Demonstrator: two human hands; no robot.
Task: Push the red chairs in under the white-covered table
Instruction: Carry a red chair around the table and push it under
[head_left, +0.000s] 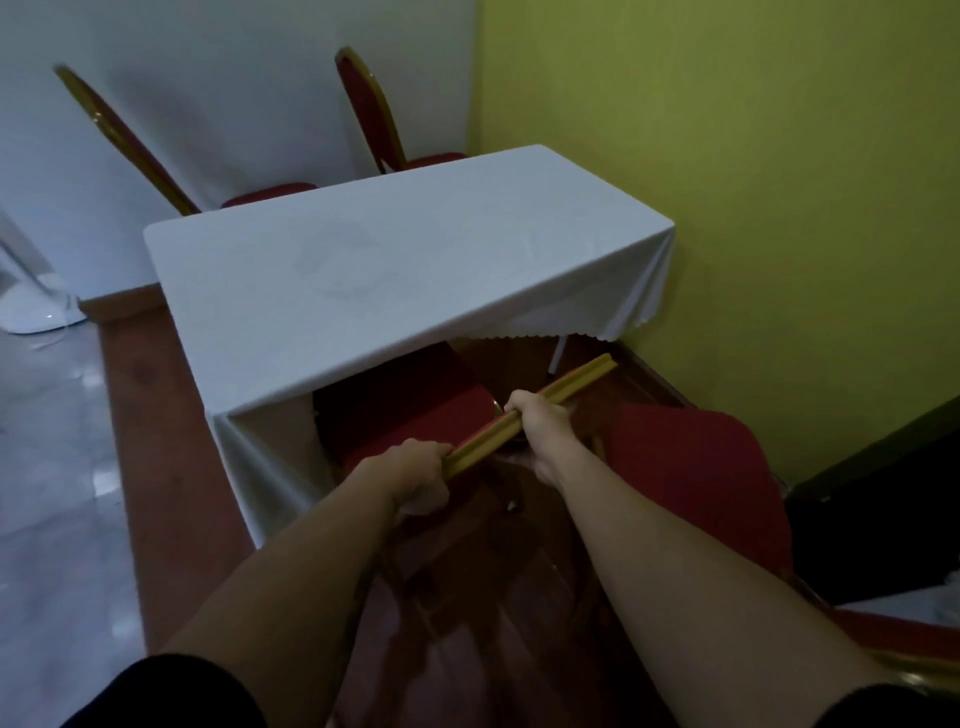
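Red chair (415, 410) seat under tablecloth (363, 275), legs hidden

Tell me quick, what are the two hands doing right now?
Left hand: closed around the gold top rail of the red chair.
Right hand: closed on the same rail, further along.

Just one view, from up on the head, looking forward and down, close over both arms, with the white table (395, 270) a little ahead, a green wall (779, 182) to the right and a white wall (208, 78) behind.
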